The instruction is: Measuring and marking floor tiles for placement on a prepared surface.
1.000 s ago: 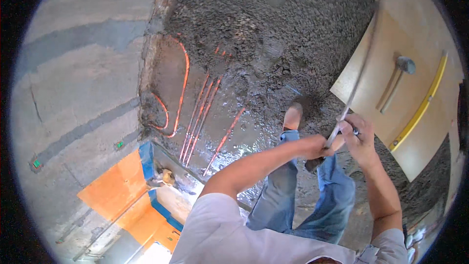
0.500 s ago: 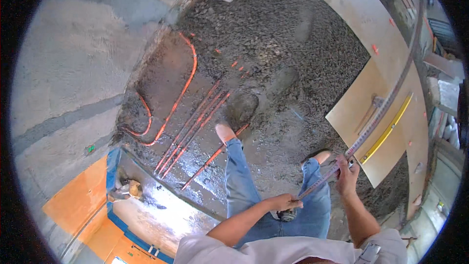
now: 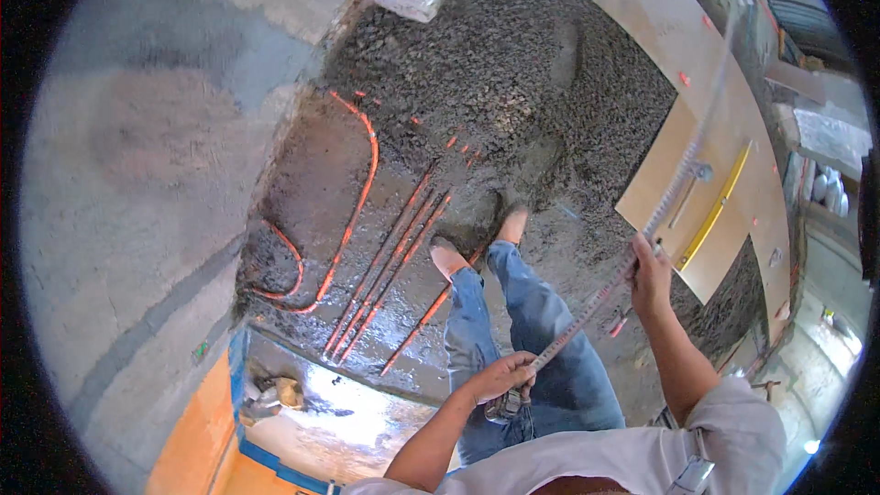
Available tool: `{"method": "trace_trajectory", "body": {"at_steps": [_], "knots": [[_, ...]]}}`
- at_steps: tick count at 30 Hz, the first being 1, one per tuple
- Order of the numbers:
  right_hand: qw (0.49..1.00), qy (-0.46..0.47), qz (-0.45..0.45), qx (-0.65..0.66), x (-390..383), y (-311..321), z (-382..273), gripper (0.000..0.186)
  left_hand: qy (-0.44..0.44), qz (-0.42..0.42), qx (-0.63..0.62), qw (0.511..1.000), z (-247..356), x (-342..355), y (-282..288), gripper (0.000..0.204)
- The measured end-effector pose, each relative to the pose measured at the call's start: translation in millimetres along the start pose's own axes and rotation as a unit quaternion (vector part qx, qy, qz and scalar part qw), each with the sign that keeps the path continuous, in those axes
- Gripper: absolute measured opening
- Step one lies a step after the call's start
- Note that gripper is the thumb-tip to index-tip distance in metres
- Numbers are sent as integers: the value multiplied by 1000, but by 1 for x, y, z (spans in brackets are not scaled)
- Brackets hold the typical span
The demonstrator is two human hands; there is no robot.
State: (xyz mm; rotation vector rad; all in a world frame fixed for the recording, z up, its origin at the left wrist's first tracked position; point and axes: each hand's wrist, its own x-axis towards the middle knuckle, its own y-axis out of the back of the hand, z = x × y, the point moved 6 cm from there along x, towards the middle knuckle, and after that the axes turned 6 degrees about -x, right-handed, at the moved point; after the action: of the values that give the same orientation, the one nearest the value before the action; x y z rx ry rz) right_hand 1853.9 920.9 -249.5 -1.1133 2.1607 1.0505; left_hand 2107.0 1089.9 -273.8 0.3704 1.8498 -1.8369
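A long tape measure blade (image 3: 584, 317) stretches between my two hands and runs on to the upper right over the large tiles, where it blurs. My left hand (image 3: 506, 376) pinches the blade at its lower end, just above the tape case (image 3: 502, 407), which hangs against my thigh. Higher and to the right, my right hand (image 3: 651, 280) is closed around the blade. Beyond that hand, a yellow spirit level (image 3: 718, 206) and a grey-headed hand tool (image 3: 689, 185) lie on a beige tile (image 3: 655, 165).
Orange pipes (image 3: 367, 185) cross the wet mortar at left, near my feet (image 3: 449, 257). Rough mortar (image 3: 513, 64) covers the far floor. Laid tiles (image 3: 632, 14) border the right side. A blue-edged trough-like recess (image 3: 385, 422) with debris lies lower left, beside a bare wall (image 3: 156, 128).
My right foot has stepped left, beside my left foot. The blade's far part hangs straighter and further left. Both hands keep their hold, the left one shifting slightly left and up.
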Motion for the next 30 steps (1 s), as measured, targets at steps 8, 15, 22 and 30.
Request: {"method": "trace_trajectory", "body": {"at_steps": [8, 15, 22, 30], "knots": [[960, -132, -245, -45, -51, -122, 31, 28, -16, 152, 89, 984, 92, -15, 19, 20], [983, -27, -174, -48, 40, -171, -30, 34, 35, 175, 36, 983, 161, -28, 34, 29], [998, -10, -69, 5, 92, -208, -87, 23, 54, 114, 96, 987, 235, -56, 95, 30], [989, -49, -122, -68, 58, -294, -54, 21, 18, 165, 79, 983, 270, -94, 141, 31]]}}
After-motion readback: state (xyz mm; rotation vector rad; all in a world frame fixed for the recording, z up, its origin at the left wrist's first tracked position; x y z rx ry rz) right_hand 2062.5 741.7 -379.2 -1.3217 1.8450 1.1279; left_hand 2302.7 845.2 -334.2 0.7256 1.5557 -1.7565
